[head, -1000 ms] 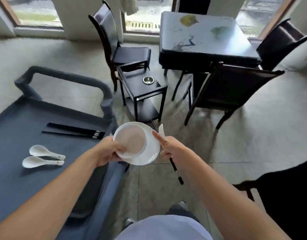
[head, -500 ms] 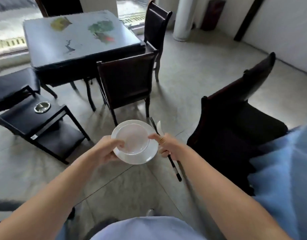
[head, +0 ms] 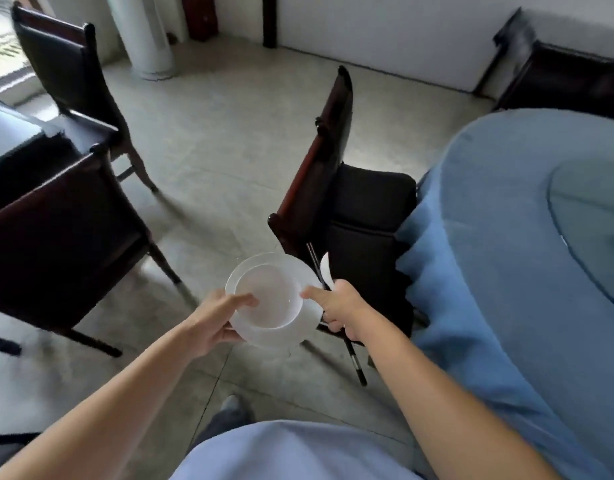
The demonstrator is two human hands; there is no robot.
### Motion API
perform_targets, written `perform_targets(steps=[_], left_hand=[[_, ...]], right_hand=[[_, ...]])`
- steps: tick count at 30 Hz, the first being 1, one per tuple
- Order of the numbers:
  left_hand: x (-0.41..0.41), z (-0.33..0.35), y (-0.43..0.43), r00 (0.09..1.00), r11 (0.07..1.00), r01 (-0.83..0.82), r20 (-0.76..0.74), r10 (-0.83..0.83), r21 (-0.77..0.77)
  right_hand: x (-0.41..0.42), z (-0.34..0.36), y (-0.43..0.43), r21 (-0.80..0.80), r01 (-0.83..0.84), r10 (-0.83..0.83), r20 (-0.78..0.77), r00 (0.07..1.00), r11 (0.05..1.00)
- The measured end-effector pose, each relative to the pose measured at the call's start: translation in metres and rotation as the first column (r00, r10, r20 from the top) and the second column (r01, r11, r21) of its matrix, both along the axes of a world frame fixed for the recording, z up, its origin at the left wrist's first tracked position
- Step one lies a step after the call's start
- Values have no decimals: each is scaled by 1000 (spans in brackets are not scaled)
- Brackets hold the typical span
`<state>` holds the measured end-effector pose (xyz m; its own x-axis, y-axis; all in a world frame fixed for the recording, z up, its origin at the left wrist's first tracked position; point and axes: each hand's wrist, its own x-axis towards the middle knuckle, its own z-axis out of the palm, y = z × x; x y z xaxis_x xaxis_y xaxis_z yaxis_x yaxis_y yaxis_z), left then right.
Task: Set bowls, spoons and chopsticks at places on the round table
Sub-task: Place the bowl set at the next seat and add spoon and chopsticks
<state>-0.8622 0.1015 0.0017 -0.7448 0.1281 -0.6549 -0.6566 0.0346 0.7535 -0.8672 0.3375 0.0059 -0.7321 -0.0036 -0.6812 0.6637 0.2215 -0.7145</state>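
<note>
- My left hand (head: 218, 318) pinches the white plate (head: 281, 338), thumb on the rim of the white bowl (head: 269, 299) that sits on it, left of the round table (head: 506, 244).
- My right hand (head: 343, 311), nearer the table, curls round black chopsticks (head: 355, 362) and a white spoon (head: 326, 271), thumb on the plate.

view: swung right | cart: gone from sight | square table (head: 7, 133): slid to the left edge | round counter (head: 506, 237): come into sight at right, blue-clothed | bowl (head: 269, 299): now over floor, just near the chair (head: 333, 168) beside that counter
</note>
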Motion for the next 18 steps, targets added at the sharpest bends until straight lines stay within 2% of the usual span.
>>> perform_targets(steps=[4, 8, 12, 18], left_hand=[[-50, -3, 41, 967, 967, 256, 7, -256, 1], [-95, 2, 93, 883, 883, 470, -2, -470, 12], [-117, 4, 147, 782, 782, 624, 28, -623, -3], [-150, -4, 255, 696, 695, 718, 55, -716, -38]], right_hand=[[6, 1, 31, 39, 291, -293, 31, 956, 956], [12, 2, 58, 67, 544, -546, 18, 837, 836], [23, 1, 90, 84, 676, -679, 15, 734, 732], [21, -19, 162, 50, 802, -802, -8, 597, 596]])
